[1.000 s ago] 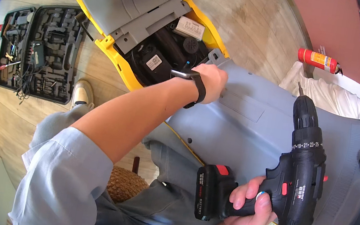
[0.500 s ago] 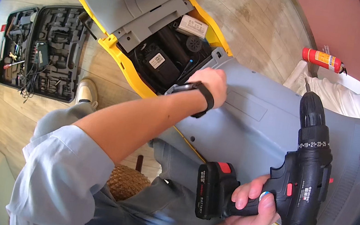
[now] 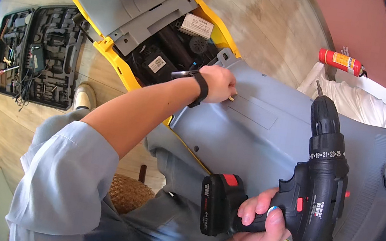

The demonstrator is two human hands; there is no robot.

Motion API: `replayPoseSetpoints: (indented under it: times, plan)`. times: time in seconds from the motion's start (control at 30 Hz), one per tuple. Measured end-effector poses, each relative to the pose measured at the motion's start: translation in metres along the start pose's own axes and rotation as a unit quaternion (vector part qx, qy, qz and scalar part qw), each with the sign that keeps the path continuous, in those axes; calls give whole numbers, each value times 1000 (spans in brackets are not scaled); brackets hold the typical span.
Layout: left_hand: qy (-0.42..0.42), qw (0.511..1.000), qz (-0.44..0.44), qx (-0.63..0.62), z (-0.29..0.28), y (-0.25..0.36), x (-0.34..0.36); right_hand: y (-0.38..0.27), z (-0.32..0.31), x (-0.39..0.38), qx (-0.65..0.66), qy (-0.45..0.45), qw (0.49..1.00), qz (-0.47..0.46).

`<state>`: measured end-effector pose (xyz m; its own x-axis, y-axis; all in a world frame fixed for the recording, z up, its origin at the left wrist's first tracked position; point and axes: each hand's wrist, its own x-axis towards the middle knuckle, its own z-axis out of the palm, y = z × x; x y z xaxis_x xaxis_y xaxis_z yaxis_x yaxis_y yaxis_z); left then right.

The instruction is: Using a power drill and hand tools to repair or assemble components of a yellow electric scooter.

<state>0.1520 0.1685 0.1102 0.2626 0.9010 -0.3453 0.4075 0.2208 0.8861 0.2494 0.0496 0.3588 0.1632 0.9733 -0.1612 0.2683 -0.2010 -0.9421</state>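
Right hand (image 3: 259, 227) grips black-and-red pistol-shaped drill (image 3: 313, 201).
Left hand (image 3: 218, 84) curled, hold unclear; slack right-hand grip could drop drill onto grey plastic panel (image 3: 250, 136).

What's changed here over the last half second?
The left hand has shifted slightly up the picture at the grey panel; something small and pale, too unclear to identify, now shows by it. No grip visibly changed. The right hand still holds the black drill.
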Motion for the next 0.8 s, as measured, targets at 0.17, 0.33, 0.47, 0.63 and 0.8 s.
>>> replayPoseSetpoints:
  times: [0.17,0.33,0.47,0.63,0.8]
  plan:
    - [16,998,-23,-50,9,-5,-4,1,0,0,21,-17,1000,3]
    - [7,996,-25,-85,5,-8,-6,3,2,-3,22,-15,1000,-8]
    - [-2,996,-34,-80,3,-7,-7,4,3,-4,18,8,1000,-10]
    - [-91,905,65,-411,2,42,15,3,-3,-4,27,14,1000,7]
    - [29,957,-17,-287,9,10,5,7,1,-2,37,21,999,31]
